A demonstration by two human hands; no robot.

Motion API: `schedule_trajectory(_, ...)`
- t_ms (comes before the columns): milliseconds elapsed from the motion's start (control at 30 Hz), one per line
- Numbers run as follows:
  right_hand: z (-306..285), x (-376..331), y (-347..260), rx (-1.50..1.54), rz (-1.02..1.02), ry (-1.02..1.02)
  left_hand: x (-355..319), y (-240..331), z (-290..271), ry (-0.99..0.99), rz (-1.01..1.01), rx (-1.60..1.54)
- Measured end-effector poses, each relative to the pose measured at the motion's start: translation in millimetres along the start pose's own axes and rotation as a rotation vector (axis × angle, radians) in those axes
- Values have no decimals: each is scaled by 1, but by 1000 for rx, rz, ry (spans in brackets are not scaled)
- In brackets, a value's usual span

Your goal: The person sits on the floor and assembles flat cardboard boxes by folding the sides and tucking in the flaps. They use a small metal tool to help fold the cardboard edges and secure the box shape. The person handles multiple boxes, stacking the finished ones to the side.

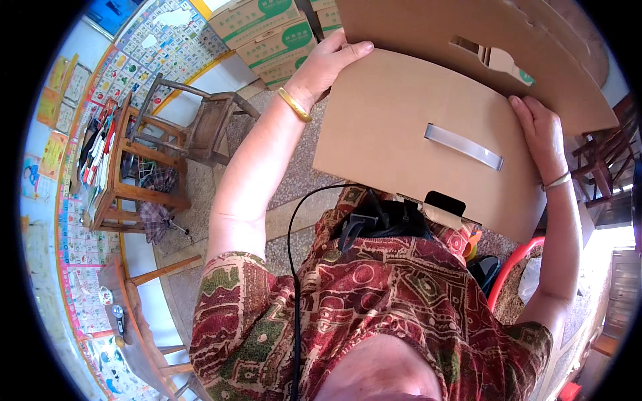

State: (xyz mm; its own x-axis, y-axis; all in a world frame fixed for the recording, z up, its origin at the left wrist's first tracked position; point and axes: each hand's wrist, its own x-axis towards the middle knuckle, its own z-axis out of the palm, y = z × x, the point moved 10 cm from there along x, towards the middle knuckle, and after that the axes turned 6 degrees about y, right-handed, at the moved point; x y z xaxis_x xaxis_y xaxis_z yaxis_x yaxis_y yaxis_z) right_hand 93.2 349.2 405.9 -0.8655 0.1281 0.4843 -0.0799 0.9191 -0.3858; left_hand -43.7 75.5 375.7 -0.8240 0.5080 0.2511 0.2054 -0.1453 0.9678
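In front of my chest is a brown cardboard box (381,120), tilted toward me. A pale plastic carrying strap (464,147) is set into its near panel. My left hand (322,70) grips the upper left edge, thumb lying on the cardboard and fingers mostly hidden behind it. At the right edge, my right hand (543,134) holds on in the same way, its thumb near the top corner. Beyond the panel stands a large raised flap (414,30) with a shaped cutout. A dark slot with a folded tab (445,212) shows at the panel's lower edge.
Stacked cartons with green print (277,43) stand at the far wall. To the left are a wooden chair (207,127) and a wooden rack (144,190) with papers. A red-rimmed basin (501,271) lies at lower right. A black cable (293,267) hangs along my front.
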Motion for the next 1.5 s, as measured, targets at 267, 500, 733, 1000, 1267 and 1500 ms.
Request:
schedule_trajectory(267,45,3,-2,-249,-55,-82,5,-49,-21,27,-94,-243)
schedule_trajectory(500,47,-1,-18,-399,-146,-43,3,-48,-18,62,-121,-133)
schedule_trajectory(733,9,-30,-51,-428,-388,161,8,-52,-35,128,-28,-34)
schedule_trajectory(1000,23,-41,-48,-245,-389,-8,4,-55,-42,154,24,-1)
schedule_trajectory(1267,75,-48,2,-505,-308,-275,-1,-43,-43,-20,272,-160)
schedule_trajectory(1500,50,-74,62,-248,-231,-310,-1,-32,-30,-91,269,-49)
